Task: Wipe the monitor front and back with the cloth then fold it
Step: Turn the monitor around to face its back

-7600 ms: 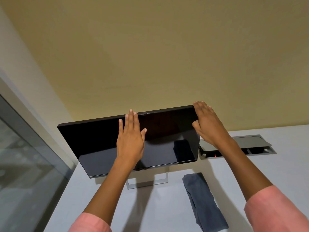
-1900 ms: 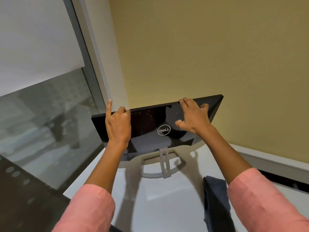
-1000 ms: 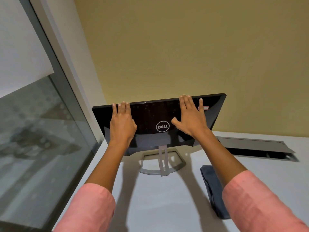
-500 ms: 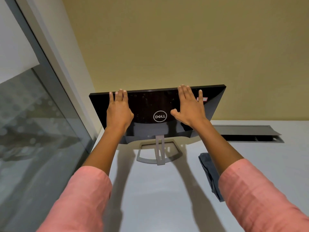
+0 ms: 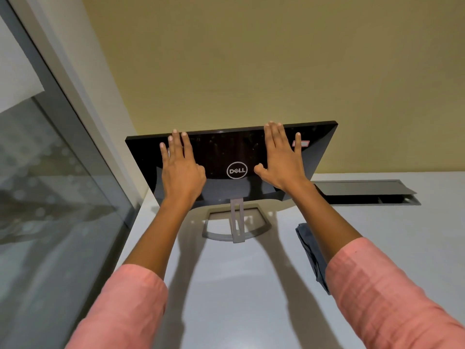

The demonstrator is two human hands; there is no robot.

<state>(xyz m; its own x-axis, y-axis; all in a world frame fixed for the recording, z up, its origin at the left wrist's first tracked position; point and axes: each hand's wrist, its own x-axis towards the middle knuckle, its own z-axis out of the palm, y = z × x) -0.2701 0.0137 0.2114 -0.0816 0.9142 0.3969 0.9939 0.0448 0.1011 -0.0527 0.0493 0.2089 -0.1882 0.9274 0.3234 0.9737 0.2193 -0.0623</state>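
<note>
Monitor, a glossy black flat panel [image 5: 231, 157] with a round silver logo on its back, stood on its grey metal stand [image 5: 236, 225] at the far left of the pale grey counter [image 5: 251, 293], its rear face turned toward the person where seconds earlier the screen had faced them. Both hands lay flat on that back with fingers straight: the left hand [image 5: 181, 170] left of the logo, the right hand [image 5: 281, 165] right of it, neither grip closed round anything, whereas two seconds before the fingers had been hooked over the top edge mid-turn. The panel had since squared up to the wall and settled. The dark blue-grey cloth [image 5: 312, 250] lay bunched on the counter just right of the stand, half hidden under the right forearm, untouched. That suggests the turn was finished and the back was ready for wiping, with the cloth yet to be picked up. A grey recessed cable hatch [image 5: 362, 190] sat open behind, beside the yellow wall [image 5: 251, 59].
</note>
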